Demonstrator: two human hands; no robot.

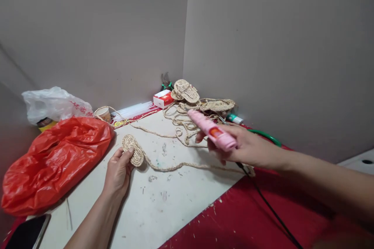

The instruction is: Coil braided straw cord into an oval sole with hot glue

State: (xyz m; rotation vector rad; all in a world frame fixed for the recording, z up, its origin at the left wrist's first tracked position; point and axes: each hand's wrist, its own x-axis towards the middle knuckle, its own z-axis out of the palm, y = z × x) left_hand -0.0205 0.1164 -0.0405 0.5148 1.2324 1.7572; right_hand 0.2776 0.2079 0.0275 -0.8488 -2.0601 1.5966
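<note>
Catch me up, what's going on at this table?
The left hand pinches a small coil of braided cord, its tail running right across the white board. The right hand holds a pink corded tool, apparently a glue gun, apart from that coil. More coiled pieces sit at the back near the wall corner.

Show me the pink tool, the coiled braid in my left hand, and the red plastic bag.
Pink tool (pixel 206 123), head view: the middle of its body.
Coiled braid (pixel 137 156), head view: its flat face, lower part.
Red plastic bag (pixel 62 159), head view: its crumpled middle.
</note>
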